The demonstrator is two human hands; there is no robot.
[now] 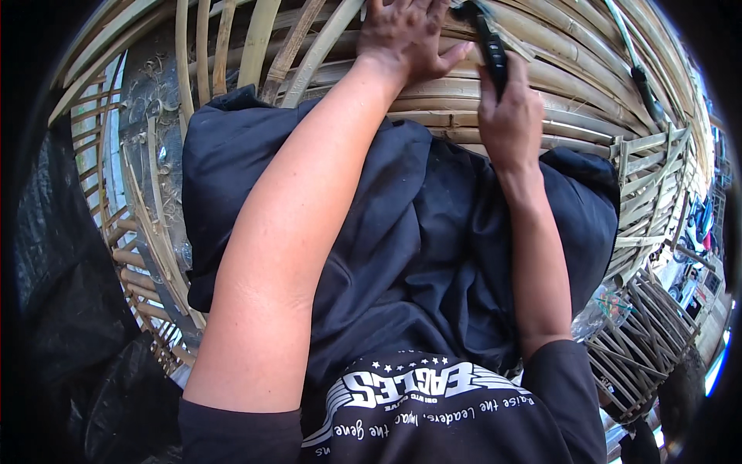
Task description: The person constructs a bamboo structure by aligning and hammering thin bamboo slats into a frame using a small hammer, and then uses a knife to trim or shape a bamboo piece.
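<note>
My left hand [403, 40] lies palm down on the split bamboo strips [433, 104] at the top of the view. Its thumb stretches out to the right, and the fingertips run past the upper edge. Just right of it, my right hand [512, 116] grips a black-handled tool [492, 52] with the fingers wrapped around its lower end. The tool tilts up and to the left, its dark head close to my left hand. What kind of tool it is cannot be made out. Dark cloth [402, 201] covers my lap below both hands.
Bamboo slats [259, 42] fan out at the upper left. On the right stands a woven bamboo lattice [649, 174], with a slatted bamboo frame [645, 340] below it. A thin cord with a black piece [643, 89] hangs at the upper right. Black sheeting [62, 309] fills the left edge.
</note>
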